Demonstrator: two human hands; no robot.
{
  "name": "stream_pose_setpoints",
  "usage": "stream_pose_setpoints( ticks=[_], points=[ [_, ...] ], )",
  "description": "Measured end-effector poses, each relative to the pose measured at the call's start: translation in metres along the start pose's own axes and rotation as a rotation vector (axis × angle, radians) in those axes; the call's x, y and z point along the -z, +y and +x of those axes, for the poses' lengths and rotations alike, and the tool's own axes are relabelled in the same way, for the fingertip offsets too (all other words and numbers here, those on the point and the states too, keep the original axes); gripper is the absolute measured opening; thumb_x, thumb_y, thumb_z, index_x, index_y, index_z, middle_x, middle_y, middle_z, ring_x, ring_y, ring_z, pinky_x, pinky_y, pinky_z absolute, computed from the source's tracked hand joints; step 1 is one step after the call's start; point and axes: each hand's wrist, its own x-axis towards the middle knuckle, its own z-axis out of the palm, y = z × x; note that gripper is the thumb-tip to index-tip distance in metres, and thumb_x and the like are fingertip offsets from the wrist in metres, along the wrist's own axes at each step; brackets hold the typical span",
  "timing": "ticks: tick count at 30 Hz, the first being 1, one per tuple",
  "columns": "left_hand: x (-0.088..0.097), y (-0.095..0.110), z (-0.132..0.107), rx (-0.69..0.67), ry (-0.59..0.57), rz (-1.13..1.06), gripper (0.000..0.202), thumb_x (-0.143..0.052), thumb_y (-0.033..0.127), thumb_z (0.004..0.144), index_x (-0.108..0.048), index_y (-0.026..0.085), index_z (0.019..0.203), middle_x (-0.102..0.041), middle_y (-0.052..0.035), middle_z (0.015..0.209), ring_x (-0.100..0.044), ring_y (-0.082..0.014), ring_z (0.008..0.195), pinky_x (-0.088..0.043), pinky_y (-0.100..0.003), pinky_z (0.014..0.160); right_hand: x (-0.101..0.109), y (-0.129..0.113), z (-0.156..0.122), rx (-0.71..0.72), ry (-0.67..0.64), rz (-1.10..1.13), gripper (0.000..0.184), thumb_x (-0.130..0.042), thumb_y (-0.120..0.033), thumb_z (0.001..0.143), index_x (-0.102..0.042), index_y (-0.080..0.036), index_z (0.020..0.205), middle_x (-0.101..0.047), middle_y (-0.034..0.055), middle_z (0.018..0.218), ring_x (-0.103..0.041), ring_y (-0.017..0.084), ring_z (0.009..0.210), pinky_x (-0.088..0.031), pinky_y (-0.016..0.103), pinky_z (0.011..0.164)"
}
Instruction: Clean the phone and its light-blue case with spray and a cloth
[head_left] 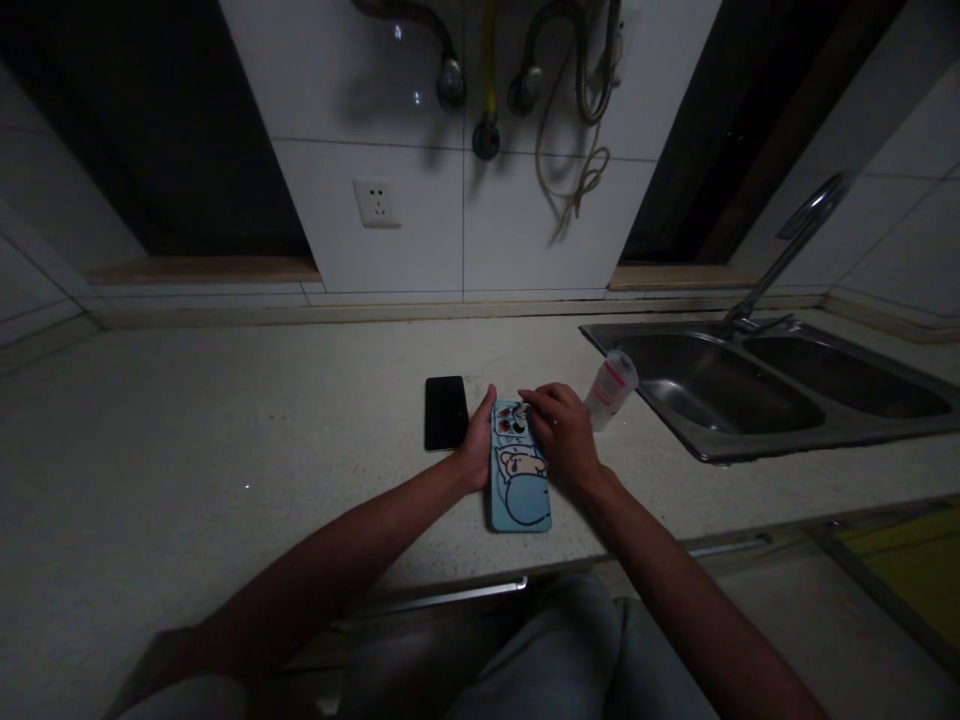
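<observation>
A wall of large white tiles [420, 240] rises at the back, dim in the low light, with hoses and pipe fittings at its top. Below it runs a pale, finely speckled countertop [187, 430]. At its right side is a steel double sink [697, 370], with a curved metal faucet [787, 240] standing at its rear edge.

The person's two bare forearms reach in over the counter's front edge. The right hand [562, 425] is bent inward, its fingers drawn together at the upper right corner of a phone; in this gloom I cannot tell whether they pinch anything small there. The left hand [478, 445] grips the phone along its left side, thumb pointing up beside the top edge.

The phone [525, 505] is between the two hands, over the near part of the counter, its back facing up and its long side running away from the person. Its case is light blue with rounded corners, printed with a cartoon figure [523, 465]: a pinkish face above a large blue body, all drawn in thick dark outline.

Just beside the right hand is a clear plastic cup [611, 385] with pink-red markings. A smaller black slab [445, 412] lies flat just left of the left hand. Smallest is the phone's camera block [506, 418], near its top edge, dotted with reddish and dark circles
</observation>
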Motion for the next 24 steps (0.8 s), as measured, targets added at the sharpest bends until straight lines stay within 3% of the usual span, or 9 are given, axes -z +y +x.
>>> stream_pose_setpoints(
  ticks=[6, 10, 16, 24],
  points=[
    [-0.002, -0.003, 0.000, -0.033, -0.011, -0.007, 0.056, -0.043, 0.061, 0.096, -0.067, 0.013, 0.081, -0.073, -0.0132, 0.076, -0.073, -0.0279, 0.079, -0.056, -0.043, 0.084, 0.000, -0.002, 0.001, 0.026, -0.028, 0.054, 0.040, -0.052, -0.010, 0.088, -0.073, -0.027, 0.118, -0.069, 0.0087, 0.099, -0.061, 0.025, 0.094, -0.053, 0.042, 0.080],
    [-0.003, -0.005, -0.002, -0.023, 0.001, 0.008, 0.056, -0.043, 0.062, 0.096, -0.069, 0.012, 0.087, -0.074, -0.0140, 0.082, -0.073, -0.0276, 0.081, -0.056, -0.042, 0.083, 0.003, -0.007, 0.001, 0.075, -0.062, 0.103, 0.041, -0.049, -0.007, 0.088, -0.073, -0.026, 0.115, -0.073, 0.0080, 0.104, -0.064, 0.024, 0.096, -0.054, 0.041, 0.082],
    [-0.003, -0.008, -0.002, 0.006, 0.059, 0.045, 0.066, -0.038, 0.069, 0.094, -0.069, 0.012, 0.104, -0.074, -0.0140, 0.085, -0.073, -0.0290, 0.085, -0.055, -0.041, 0.080, 0.007, -0.017, 0.003, 0.205, -0.079, 0.172, 0.034, -0.053, -0.014, 0.093, -0.073, -0.026, 0.117, -0.076, 0.0070, 0.100, -0.069, 0.023, 0.094, -0.053, 0.042, 0.085],
    [0.001, 0.003, 0.004, -0.033, 0.129, -0.011, 0.068, -0.038, 0.069, 0.094, -0.072, 0.010, 0.099, -0.074, -0.0143, 0.082, -0.073, -0.0294, 0.083, -0.056, -0.041, 0.081, 0.007, -0.027, 0.002, 0.404, -0.213, 0.326, 0.030, -0.055, -0.017, 0.094, -0.071, -0.027, 0.117, -0.078, 0.0056, 0.099, -0.071, 0.021, 0.096, -0.055, 0.040, 0.086]
  ],
)
